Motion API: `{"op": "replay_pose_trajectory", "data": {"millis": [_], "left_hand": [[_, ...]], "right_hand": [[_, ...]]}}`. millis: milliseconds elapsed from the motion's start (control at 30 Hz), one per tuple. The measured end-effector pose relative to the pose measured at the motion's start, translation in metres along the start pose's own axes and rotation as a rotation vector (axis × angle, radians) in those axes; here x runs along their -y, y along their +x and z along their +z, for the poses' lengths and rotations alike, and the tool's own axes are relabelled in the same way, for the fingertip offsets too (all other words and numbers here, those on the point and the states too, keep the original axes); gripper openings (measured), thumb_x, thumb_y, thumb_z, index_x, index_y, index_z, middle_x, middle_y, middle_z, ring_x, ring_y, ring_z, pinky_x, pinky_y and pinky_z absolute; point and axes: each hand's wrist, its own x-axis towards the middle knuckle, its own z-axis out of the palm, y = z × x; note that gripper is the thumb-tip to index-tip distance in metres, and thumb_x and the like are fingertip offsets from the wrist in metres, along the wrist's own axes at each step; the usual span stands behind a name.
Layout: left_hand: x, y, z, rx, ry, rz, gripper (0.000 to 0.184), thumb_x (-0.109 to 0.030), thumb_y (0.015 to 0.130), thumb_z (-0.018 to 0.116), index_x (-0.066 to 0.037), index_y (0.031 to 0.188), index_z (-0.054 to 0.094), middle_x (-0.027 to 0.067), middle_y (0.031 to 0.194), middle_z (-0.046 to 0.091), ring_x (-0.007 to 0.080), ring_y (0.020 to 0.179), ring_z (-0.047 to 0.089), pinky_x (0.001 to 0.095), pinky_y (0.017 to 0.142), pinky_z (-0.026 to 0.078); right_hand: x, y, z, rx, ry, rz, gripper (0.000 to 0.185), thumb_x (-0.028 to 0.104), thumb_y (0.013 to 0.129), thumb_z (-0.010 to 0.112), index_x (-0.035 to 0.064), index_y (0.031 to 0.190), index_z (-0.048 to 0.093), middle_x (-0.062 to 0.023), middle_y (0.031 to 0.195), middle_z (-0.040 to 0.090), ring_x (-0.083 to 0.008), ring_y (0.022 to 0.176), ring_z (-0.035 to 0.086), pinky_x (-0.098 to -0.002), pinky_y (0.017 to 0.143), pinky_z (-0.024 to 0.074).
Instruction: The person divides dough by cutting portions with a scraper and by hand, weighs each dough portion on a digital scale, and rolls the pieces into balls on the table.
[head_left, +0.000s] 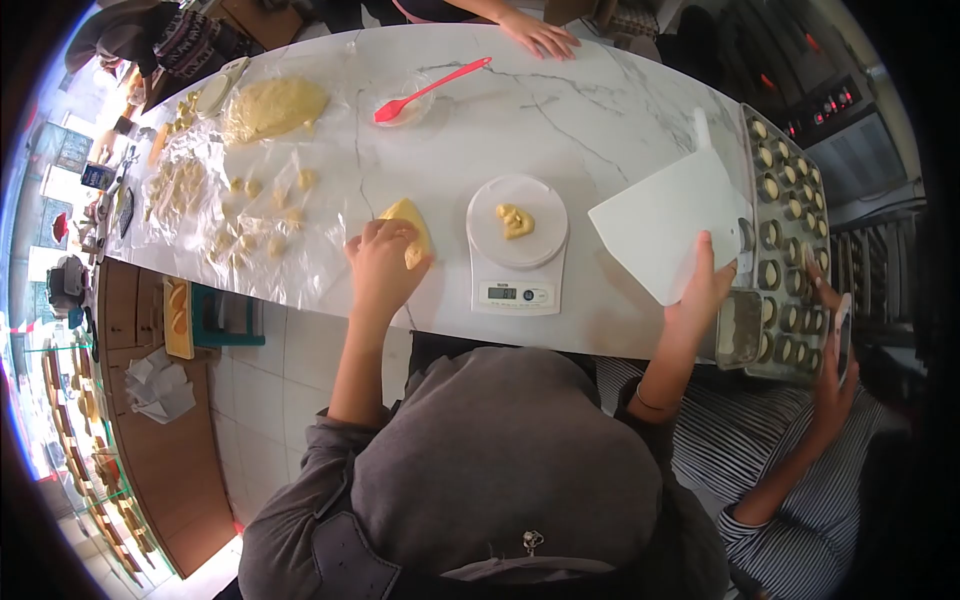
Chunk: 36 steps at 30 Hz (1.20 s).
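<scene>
My left hand (pixel 385 262) is closed over a lump of yellow dough (pixel 405 215) on the marble table, its fingers curled onto the dough's near side. My right hand (pixel 702 285) grips the near edge of a flat white sheet, like a large plastic scraper (pixel 665 225), held tilted at the table's right side. Between my hands stands a white digital scale (pixel 516 285). A small piece of yellow dough (pixel 515 221) rests on its round plate, and the display digits are too small to read surely.
Clear plastic with small dough pieces (pixel 250 187) and a large dough mass (pixel 275 108) lies left. A red spatula (pixel 432 90) rests across a bowl. At right, a tray (pixel 822 240) holds filled moulds. A co-worker's hand (pixel 828 290) is beside it; another person's hand (pixel 540 35) rests at the far edge.
</scene>
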Motion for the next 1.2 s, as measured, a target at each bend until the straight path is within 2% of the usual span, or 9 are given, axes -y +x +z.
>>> {"op": "replay_pose_trajectory", "data": {"millis": [200, 367, 467, 667, 867, 1200], "left_hand": [[-0.004, 0.000, 0.001, 0.074, 0.049, 0.005, 0.026, -0.017, 0.068, 0.071, -0.007, 0.092, 0.067, -0.0033, 0.103, 0.059, 0.0220, 0.108, 0.046, 0.0433, 0.089, 0.030], [-0.006, -0.003, 0.000, 0.075, 0.058, 0.019, 0.026, -0.016, 0.070, 0.070, -0.007, 0.095, 0.067, -0.0023, 0.107, 0.057, 0.0218, 0.109, 0.046, 0.0454, 0.090, 0.030], [-0.006, -0.007, -0.001, 0.090, 0.040, 0.017, 0.028, -0.018, 0.074, 0.067, -0.006, 0.100, 0.065, 0.0004, 0.111, 0.056, 0.0228, 0.113, 0.044, 0.0508, 0.093, 0.029], [-0.013, -0.011, -0.010, 0.153, 0.017, -0.065, 0.043, -0.022, 0.081, 0.061, -0.007, 0.120, 0.052, 0.0061, 0.122, 0.053, 0.0273, 0.124, 0.037, 0.0607, 0.099, 0.023], [-0.013, -0.010, -0.014, 0.169, -0.008, -0.069, 0.049, -0.025, 0.084, 0.058, -0.004, 0.126, 0.047, 0.0114, 0.127, 0.051, 0.0307, 0.125, 0.037, 0.0588, 0.101, 0.022], [-0.008, -0.009, -0.020, 0.148, -0.020, -0.051, 0.046, -0.024, 0.084, 0.058, -0.002, 0.123, 0.050, 0.0127, 0.125, 0.052, 0.0302, 0.126, 0.037, 0.0578, 0.101, 0.022]], "right_hand": [[0.011, -0.006, -0.001, 0.012, 0.028, -0.009, 0.062, 0.010, 0.083, 0.060, -0.0047, 0.132, 0.025, -0.0166, 0.123, 0.045, -0.0245, 0.110, 0.048, -0.0347, 0.089, 0.0430], [0.008, -0.004, -0.005, 0.020, 0.016, -0.009, 0.061, 0.010, 0.084, 0.060, -0.0052, 0.132, 0.025, -0.0163, 0.122, 0.045, -0.0242, 0.110, 0.048, -0.0344, 0.089, 0.0432], [0.006, -0.003, -0.007, 0.031, 0.028, -0.006, 0.061, 0.010, 0.084, 0.060, -0.0058, 0.131, 0.026, -0.0166, 0.122, 0.045, -0.0242, 0.109, 0.049, -0.0343, 0.089, 0.0433], [0.005, -0.002, -0.007, 0.045, 0.026, -0.003, 0.062, 0.011, 0.083, 0.060, -0.0067, 0.131, 0.024, -0.0178, 0.122, 0.045, -0.0249, 0.109, 0.049, -0.0342, 0.088, 0.0439], [0.003, 0.000, -0.009, 0.019, 0.040, 0.004, 0.065, 0.010, 0.083, 0.061, -0.0070, 0.132, 0.022, -0.0181, 0.122, 0.045, -0.0252, 0.109, 0.049, -0.0344, 0.089, 0.0438], [0.005, -0.003, -0.009, 0.018, 0.032, 0.018, 0.066, 0.011, 0.082, 0.061, -0.0070, 0.133, 0.022, -0.0176, 0.122, 0.045, -0.0251, 0.109, 0.049, -0.0343, 0.089, 0.0432]]}}
